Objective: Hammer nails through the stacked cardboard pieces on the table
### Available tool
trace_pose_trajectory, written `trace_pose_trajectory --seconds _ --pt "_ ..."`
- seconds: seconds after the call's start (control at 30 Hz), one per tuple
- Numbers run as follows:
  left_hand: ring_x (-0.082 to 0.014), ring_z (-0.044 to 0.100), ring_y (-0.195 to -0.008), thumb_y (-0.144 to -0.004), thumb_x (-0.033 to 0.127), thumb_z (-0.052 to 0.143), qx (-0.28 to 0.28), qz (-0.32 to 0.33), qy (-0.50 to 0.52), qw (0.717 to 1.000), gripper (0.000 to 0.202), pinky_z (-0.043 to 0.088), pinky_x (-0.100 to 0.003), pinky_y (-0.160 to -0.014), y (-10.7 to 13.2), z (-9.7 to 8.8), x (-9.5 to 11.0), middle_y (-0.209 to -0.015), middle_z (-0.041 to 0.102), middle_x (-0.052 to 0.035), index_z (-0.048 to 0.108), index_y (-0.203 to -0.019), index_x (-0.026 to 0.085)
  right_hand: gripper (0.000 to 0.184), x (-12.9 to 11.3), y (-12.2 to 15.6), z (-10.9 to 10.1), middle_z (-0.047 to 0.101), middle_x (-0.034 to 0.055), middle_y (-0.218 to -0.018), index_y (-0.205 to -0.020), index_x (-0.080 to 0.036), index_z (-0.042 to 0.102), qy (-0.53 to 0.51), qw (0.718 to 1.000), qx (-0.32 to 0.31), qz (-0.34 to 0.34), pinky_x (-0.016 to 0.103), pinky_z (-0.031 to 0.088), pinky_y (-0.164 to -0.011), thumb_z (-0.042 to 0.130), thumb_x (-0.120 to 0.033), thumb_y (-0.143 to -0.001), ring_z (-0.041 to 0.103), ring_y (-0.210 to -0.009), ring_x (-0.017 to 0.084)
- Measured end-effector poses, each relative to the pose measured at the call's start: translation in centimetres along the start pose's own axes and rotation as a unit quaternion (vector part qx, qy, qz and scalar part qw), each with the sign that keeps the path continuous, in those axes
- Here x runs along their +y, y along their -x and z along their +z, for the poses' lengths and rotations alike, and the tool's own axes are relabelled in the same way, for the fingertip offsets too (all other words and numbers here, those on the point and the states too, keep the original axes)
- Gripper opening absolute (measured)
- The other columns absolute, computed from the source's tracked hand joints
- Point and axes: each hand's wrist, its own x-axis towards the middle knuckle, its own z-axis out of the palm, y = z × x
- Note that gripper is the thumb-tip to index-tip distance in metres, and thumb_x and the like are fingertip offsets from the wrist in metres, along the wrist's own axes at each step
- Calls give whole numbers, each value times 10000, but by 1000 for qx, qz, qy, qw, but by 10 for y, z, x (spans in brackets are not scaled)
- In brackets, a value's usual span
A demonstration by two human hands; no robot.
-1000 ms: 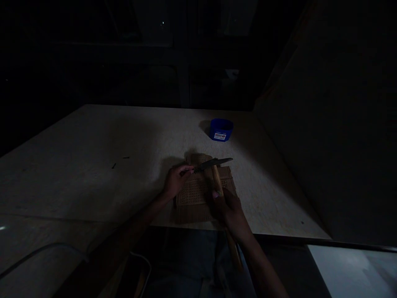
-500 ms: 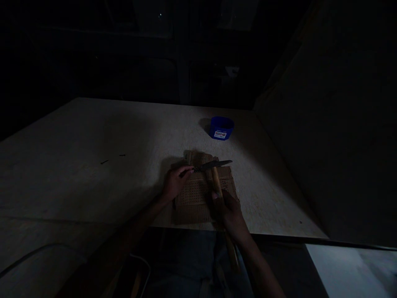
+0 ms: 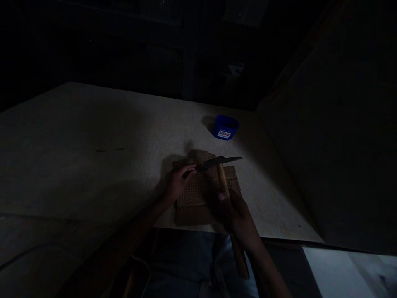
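My right hand (image 3: 240,217) is wrapped round the wooden handle of a hammer (image 3: 222,176), whose long dark metal head lies crosswise over the cardboard. The handle's lower end reaches past the table's front edge. Between the fingertips of my left hand (image 3: 178,184) is pinched a small dark piece that looks like a screw (image 3: 201,168), close to the left end of the hammer head. Whether the two touch, I cannot tell in the dim light. Beneath both hands lies a piece of brown cardboard (image 3: 194,213) covered with rows of small holes.
A blue plastic tub (image 3: 225,127) with a white label stands behind the cardboard. Two dark screws (image 3: 101,150) lie on the pale table (image 3: 149,124) to the left. A dark upright panel (image 3: 325,145) borders the right side. A cable (image 3: 43,247) runs at lower left.
The hammer head has shifted slightly right and away from my left fingertips. My left hand keeps its pinch over the cardboard. The view has turned a little.
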Motion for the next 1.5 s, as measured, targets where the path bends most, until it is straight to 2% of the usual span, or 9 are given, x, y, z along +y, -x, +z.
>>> trace_pose_trajectory --seconds 0.23,0.4,0.67,0.8,0.93,1.13,1.23,1.4,1.5 --pt "-175 743 -956 -886 190 632 -3 4 -14 1000 172 590 -313 -900 1 1 -2 -1035 789 -15 721 -1029 226 461 -30 -2 -5 710 74 -887 -1150 -183 657 108 991 -47 -57 286 502 -667 465 -564 -974 669 -831 237" --pt "-186 731 -1012 -884 163 624 -22 3 -43 999 216 576 -327 -941 1 -2 1 -1089 779 -15 724 -1060 238 384 -45 -1 -6 735 71 -915 -1104 -182 648 157 980 -78 -89 269 496 -677 444 -490 -999 683 -810 216" --pt "-186 748 -927 -832 136 669 -11 -10 -77 997 257 597 -323 -864 -1 2 -5 -986 786 -21 675 -1075 219 362 -37 -15 2 760 128 -901 -1143 -180 655 323 939 -106 -57 304 473 -658 419 -413 -999 711 -822 271" --pt "-190 752 -911 -814 119 675 -23 -32 -56 998 306 600 -304 -829 -3 1 -4 -968 788 -20 647 -1102 218 365 -34 -16 1 766 138 -999 -1176 -197 644 317 940 -105 -73 294 467 -661 401 -411 -1008 717 -859 263" --pt "-191 753 -933 -831 118 658 -25 -34 -23 999 345 592 -328 -869 -4 1 -3 -982 791 -27 621 -1161 211 362 -32 -19 1 764 127 -935 -1164 -197 627 328 939 -80 -67 289 442 -624 382 -415 -1011 708 -808 258" --pt "-185 760 -879 -824 107 667 -35 -45 -20 998 336 599 -311 -824 -6 2 -2 -922 792 -19 629 -1141 211 308 -33 -26 -4 757 133 -898 -1113 -183 627 323 938 -119 -43 291 414 -588 420 -367 -980 702 -759 256" --pt "-179 760 -868 -824 91 655 -50 -45 -23 997 338 597 -295 -813 -10 1 1 -930 792 -23 634 -1142 205 357 -33 -24 -5 752 144 -953 -1175 -180 611 304 947 -87 -57 293 434 -607 389 -385 -985 704 -806 263" --pt "-182 758 -845 -806 79 664 -62 -47 -29 997 309 599 -298 -797 -14 2 6 -888 789 -11 641 -1086 208 324 -26 -29 -3 745 126 -878 -1141 -199 639 338 934 -103 -46 303 443 -649 441 -389 -970 702 -819 270" --pt "-180 757 -851 -819 85 645 -70 -49 -31 996 291 596 -289 -784 -15 3 8 -899 786 -12 641 -1081 213 360 -26 -29 -4 736 114 -863 -1108 -177 634 289 953 -83 -38 305 446 -630 425 -436 -970 688 -772 263"
